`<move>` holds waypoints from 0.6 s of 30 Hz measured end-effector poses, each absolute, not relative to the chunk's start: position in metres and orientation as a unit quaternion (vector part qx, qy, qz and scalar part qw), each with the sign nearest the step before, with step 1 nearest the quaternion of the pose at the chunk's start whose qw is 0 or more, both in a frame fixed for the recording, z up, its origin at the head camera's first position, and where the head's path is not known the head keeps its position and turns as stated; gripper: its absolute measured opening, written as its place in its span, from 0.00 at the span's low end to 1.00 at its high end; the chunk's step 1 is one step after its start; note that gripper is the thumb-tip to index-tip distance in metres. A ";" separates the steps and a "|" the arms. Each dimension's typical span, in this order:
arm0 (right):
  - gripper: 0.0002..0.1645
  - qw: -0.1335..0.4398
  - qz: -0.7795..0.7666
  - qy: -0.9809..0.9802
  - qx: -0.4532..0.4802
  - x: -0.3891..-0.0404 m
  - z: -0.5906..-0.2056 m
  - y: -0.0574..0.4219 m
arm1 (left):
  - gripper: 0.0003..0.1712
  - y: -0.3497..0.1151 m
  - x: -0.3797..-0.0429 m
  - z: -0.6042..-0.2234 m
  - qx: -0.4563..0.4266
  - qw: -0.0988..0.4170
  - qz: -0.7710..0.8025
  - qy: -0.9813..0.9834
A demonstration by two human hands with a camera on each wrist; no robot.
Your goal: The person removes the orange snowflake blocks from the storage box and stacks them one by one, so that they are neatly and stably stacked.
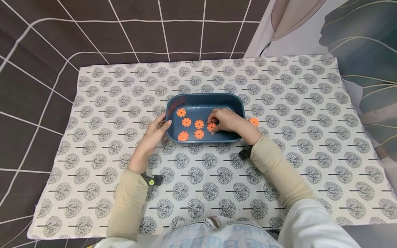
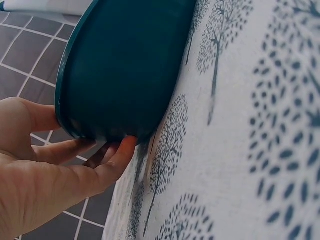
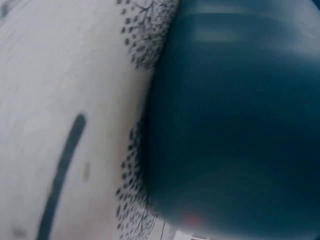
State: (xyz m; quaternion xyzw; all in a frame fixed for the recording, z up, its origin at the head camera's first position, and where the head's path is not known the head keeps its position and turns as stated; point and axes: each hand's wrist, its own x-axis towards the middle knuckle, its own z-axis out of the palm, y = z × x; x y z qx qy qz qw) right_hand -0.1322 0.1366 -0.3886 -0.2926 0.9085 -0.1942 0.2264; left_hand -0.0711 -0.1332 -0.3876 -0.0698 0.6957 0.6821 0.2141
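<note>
A dark surface with white grid lines (image 1: 24, 96) borders the left and far edges of the desk (image 1: 310, 134), which is covered by a tree-print cloth (image 1: 173, 162). The left hand (image 1: 155, 131) holds the left end of the blue rectangular tray (image 1: 204, 140), its thumb on the rim and its fingers against the outer wall. This tray is about the middle of the desk, somewhat nearer to the far edge. Inside it, three orange notched discs (image 1: 186, 122) lie along the left end, and two more (image 1: 199, 134) are near the middle of the near edge. Further right, the right hand (image 1: 227, 120) seems to pinch a sixth disc (image 1: 211, 127); the right wrist view is too blurred to confirm this grip. Another disc (image 1: 255, 121) lies on the cloth, just beside the tray's right end.
</note>
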 end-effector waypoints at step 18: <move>0.22 0.235 -0.195 0.904 -0.300 -0.132 -0.387 0.137 | 0.32 -0.134 -0.070 -0.389 -0.062 0.212 0.690 0.689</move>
